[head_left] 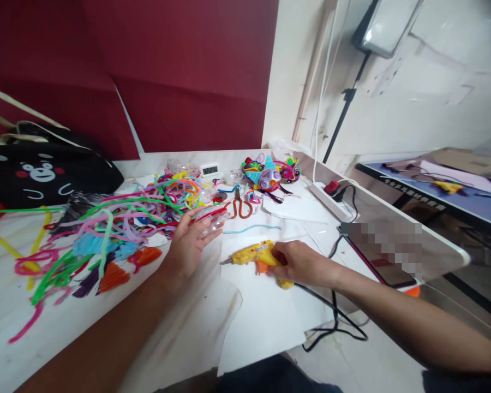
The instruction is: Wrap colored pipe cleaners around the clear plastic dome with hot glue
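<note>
My right hand (pixel 300 263) is closed around the handle of a yellow hot glue gun (pixel 249 254), which lies low over the white paper with its nozzle toward the left. A black cord trails from its rear end. In my left hand (pixel 188 240) is a clear plastic piece (pixel 215 222) with red pipe cleaner along it; its exact shape is blurred. Just beyond that hand are orange-handled scissors (pixel 241 208). A light blue pipe cleaner (pixel 251 228) lies between the scissors and the glue gun.
A tangled heap of colourful pipe cleaners (pixel 123 213) spreads across the left, with orange tassels (pixel 113 277) in front. Finished-looking colourful ornaments (pixel 269 177) and a small digital clock (pixel 209 170) stand at the back. A power strip (pixel 331 202) and a phone-like dark device (pixel 382 256) are at right.
</note>
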Motion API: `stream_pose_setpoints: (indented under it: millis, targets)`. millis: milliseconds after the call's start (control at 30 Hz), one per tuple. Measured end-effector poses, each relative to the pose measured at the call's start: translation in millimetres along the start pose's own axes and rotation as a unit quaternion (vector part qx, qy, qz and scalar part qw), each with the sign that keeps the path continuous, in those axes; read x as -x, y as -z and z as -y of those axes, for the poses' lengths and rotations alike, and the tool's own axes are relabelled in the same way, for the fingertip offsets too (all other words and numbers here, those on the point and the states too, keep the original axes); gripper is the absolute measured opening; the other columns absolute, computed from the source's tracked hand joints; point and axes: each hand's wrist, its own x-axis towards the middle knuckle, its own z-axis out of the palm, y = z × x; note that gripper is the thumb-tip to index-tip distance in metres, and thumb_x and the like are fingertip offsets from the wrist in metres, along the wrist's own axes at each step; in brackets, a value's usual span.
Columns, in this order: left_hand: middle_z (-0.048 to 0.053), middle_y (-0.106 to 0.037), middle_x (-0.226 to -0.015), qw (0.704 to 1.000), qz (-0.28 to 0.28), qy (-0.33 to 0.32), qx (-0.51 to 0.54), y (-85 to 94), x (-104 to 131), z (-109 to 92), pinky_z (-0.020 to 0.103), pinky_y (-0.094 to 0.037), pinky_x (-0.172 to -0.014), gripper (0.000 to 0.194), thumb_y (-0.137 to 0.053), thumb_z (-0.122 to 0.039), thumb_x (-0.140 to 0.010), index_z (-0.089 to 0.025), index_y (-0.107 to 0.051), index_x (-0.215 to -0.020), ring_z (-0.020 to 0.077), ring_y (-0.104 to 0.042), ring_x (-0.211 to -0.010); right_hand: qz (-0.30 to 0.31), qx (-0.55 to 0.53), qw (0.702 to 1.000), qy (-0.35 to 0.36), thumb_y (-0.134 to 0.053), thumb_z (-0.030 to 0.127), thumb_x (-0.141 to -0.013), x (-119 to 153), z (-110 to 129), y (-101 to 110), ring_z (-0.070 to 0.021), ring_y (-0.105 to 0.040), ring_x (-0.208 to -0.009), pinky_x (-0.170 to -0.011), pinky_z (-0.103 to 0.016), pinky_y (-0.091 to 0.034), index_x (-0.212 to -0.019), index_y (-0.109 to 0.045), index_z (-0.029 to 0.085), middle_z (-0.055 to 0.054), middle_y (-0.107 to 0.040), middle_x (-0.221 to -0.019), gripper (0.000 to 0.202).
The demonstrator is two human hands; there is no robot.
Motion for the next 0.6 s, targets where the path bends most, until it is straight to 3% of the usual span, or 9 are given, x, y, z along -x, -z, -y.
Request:
stream_pose_setpoints:
  millis: [167, 333, 500, 600]
  targets:
    - [0.005, -0.075, -0.096, 1.0, -0.009, -0.012, 0.008, -0.6, 1, -2, 0.054, -0.045, -0.098, 0.034, -0.071, -0.018, -0.074, -0.021, -0.055, -0.104, 0.0258, -0.071, -0.095, 0.004, -0.18, 0.984, -0.008, -0.063, 0.029, -0.074, 2, -9, 3, -0.0105, -0.047, -0.058, -0.053, -0.024, -0.034, -0.077, -0.058, 0.015, 0.001, -0.055, -0.067, 0.016]
    - [0.004, -0.074, -0.096, 0.999, -0.021, -0.02, 0.023, 1.2, -1, -3, 0.052, -0.044, -0.099, 0.038, -0.073, -0.019, -0.072, -0.022, -0.053, -0.104, 0.0253, -0.07, -0.098, -0.049, -0.358, 0.932, -0.031, -0.071, 0.036, -0.067, 10, -3, 17, -0.008, -0.043, -0.054, -0.048, -0.022, -0.032, -0.079, -0.058, 0.015, 0.004, -0.051, -0.065, 0.028]
    - [0.004, -0.073, -0.097, 0.999, -0.025, -0.021, 0.01, 4.2, -3, 0, 0.051, -0.045, -0.099, 0.041, -0.073, -0.021, -0.073, -0.023, -0.052, -0.107, 0.0232, -0.07, -0.096, -0.113, -0.5, 0.859, -0.007, -0.078, 0.039, -0.061, 11, 6, 30, -0.0063, -0.044, -0.05, -0.047, -0.02, -0.034, -0.085, -0.059, 0.016, 0.004, -0.054, -0.068, 0.038]
    - [0.003, -0.072, -0.1, 1.0, -0.024, -0.018, 0.001, 3.8, -2, 0, 0.05, -0.046, -0.098, 0.043, -0.074, -0.021, -0.072, -0.023, -0.052, -0.109, 0.023, -0.07, -0.098, -0.122, -0.513, 0.85, 0.008, -0.077, 0.039, -0.064, 3, 8, 29, -0.0073, -0.044, -0.049, -0.046, -0.021, -0.033, -0.08, -0.058, 0.017, 0.004, -0.053, -0.064, 0.033]
